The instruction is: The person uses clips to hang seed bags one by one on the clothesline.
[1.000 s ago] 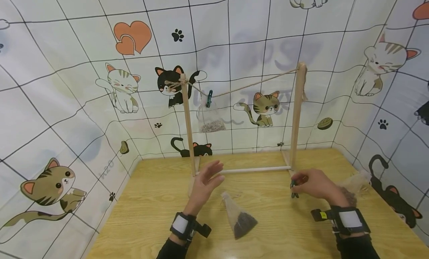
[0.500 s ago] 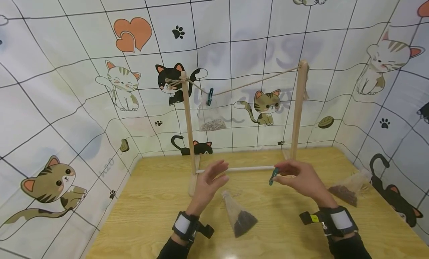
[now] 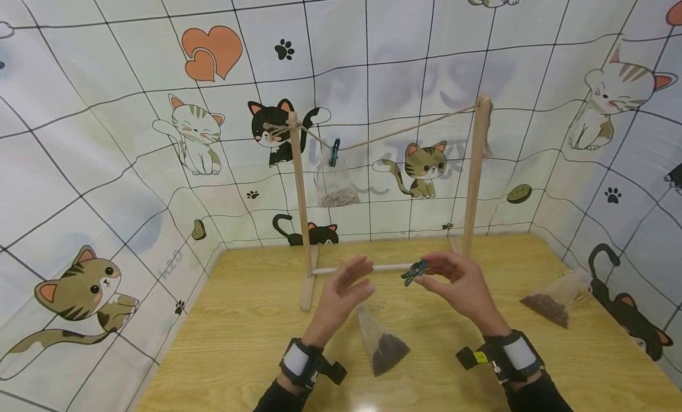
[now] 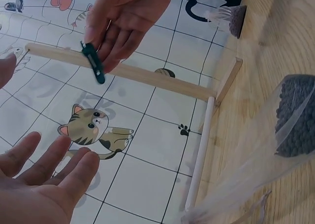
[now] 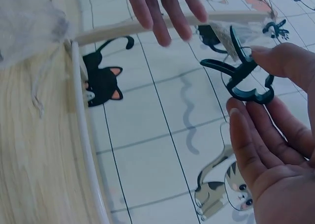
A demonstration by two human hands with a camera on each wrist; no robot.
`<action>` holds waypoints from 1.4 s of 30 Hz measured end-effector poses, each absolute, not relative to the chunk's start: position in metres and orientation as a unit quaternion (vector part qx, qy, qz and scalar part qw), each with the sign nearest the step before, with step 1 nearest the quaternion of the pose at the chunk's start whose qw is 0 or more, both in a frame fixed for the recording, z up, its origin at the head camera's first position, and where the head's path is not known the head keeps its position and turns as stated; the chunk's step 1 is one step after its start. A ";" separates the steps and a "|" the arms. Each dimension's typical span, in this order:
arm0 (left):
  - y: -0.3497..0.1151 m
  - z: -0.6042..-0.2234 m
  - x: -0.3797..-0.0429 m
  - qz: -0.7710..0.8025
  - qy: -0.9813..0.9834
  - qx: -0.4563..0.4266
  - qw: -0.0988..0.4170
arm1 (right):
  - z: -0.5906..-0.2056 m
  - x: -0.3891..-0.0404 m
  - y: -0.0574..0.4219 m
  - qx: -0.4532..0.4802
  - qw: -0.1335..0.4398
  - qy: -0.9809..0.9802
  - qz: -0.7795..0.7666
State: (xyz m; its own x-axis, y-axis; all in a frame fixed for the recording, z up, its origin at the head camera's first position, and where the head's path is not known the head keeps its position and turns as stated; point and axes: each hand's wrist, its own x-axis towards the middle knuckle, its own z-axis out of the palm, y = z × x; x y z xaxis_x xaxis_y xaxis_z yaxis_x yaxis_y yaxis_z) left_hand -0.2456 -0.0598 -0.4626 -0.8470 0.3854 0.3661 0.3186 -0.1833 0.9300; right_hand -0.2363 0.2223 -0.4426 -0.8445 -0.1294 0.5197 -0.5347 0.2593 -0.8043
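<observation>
Pinching a clip (image 3: 414,273), the right hand (image 3: 462,286) hung near the loosely spread left hand (image 3: 338,299) (I saw a bag (image 3: 390,351) below).

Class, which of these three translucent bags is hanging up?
The translucent bag with pale, speckled contents hangs from the brown twine by a dark green clip; the dark-filled centre bag and dark-filled right bag lie on the wood-grain table.

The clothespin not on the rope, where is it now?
In the head view, the clothespin is right of centre, pinched by the right grip, in front of the white rod.
</observation>
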 end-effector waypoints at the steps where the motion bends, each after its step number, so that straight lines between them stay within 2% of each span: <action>1: -0.058 -0.463 -0.245 0.718 0.638 0.278 0.023 | -0.443 -0.236 0.219 0.223 0.181 -0.764 0.577; 11: -0.047 -0.462 -0.239 0.720 0.634 0.281 0.034 | -0.449 -0.229 0.192 0.260 0.188 -0.721 0.614; 19: -0.042 -0.461 -0.234 0.737 0.616 0.275 0.039 | -0.450 -0.222 0.180 0.255 0.192 -0.697 0.642; 26: -0.038 -0.464 -0.232 0.747 0.606 0.272 0.025 | -0.450 -0.219 0.171 0.259 0.188 -0.681 0.658; 32: -0.037 -0.464 -0.232 0.745 0.617 0.253 0.002 | -0.452 -0.218 0.166 0.254 0.206 -0.677 0.660; 42: -0.038 -0.462 -0.229 0.746 0.633 0.205 0.024 | -0.456 -0.216 0.161 0.222 0.214 -0.678 0.667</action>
